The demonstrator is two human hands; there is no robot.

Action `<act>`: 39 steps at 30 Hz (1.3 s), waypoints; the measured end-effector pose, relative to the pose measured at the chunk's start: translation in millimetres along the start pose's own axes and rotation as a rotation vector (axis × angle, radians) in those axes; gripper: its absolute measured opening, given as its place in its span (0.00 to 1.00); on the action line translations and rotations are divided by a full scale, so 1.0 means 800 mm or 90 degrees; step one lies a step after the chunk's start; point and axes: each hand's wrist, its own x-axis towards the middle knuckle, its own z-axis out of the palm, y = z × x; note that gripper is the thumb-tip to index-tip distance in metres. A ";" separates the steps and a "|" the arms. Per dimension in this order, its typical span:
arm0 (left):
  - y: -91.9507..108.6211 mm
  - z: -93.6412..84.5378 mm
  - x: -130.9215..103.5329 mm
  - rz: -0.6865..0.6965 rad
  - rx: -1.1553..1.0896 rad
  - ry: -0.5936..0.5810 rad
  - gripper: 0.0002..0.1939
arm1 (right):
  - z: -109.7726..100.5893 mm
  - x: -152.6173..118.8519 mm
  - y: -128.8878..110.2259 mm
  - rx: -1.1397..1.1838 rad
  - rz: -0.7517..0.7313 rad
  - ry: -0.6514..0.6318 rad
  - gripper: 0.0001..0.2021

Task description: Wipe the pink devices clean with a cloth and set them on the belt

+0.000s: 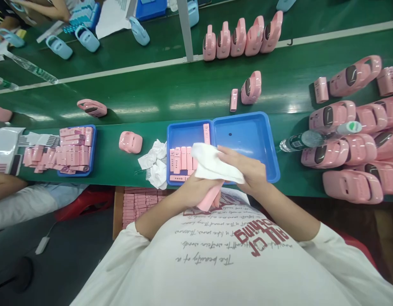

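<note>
Close to my chest, my left hand is wrapped round a pink block-shaped piece, whose lower end sticks out below the fingers. My right hand grips a white cloth, which lies over the upper end of the piece and hides it. Just beyond the hands, a blue tray holds several upright pink pieces. A second blue tray adjoins it on the right, partly behind my right hand. Crumpled white cloths lie left of the trays.
Pink handled units crowd the right side, with a plastic bottle on them. A full blue tray is at left. A box of pink pieces sits below the table edge. Another person's arm is at far left.
</note>
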 end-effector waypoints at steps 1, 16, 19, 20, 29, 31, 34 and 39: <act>0.000 -0.001 -0.001 0.005 -0.025 -0.019 0.21 | 0.000 0.000 0.002 0.030 -0.017 0.019 0.24; 0.001 -0.001 -0.001 0.067 -0.079 -0.059 0.19 | -0.001 0.001 0.003 0.004 -0.034 0.067 0.26; 0.001 -0.001 0.001 0.075 0.071 0.007 0.18 | 0.003 0.002 0.003 0.020 -0.012 0.047 0.24; 0.001 -0.001 0.002 0.080 0.100 0.016 0.17 | 0.003 0.004 0.005 0.042 0.018 0.039 0.21; 0.004 -0.004 -0.006 0.181 -0.075 -0.067 0.38 | -0.006 0.018 0.038 0.368 0.480 0.315 0.13; 0.004 -0.003 -0.008 0.186 -0.071 -0.073 0.39 | -0.005 0.008 0.021 0.293 0.422 0.349 0.13; 0.004 -0.002 -0.008 0.193 -0.062 -0.062 0.36 | -0.005 -0.006 -0.010 0.117 0.223 0.344 0.09; 0.005 0.001 -0.006 0.171 -0.009 -0.042 0.33 | -0.004 0.008 -0.031 -0.051 -0.036 0.084 0.09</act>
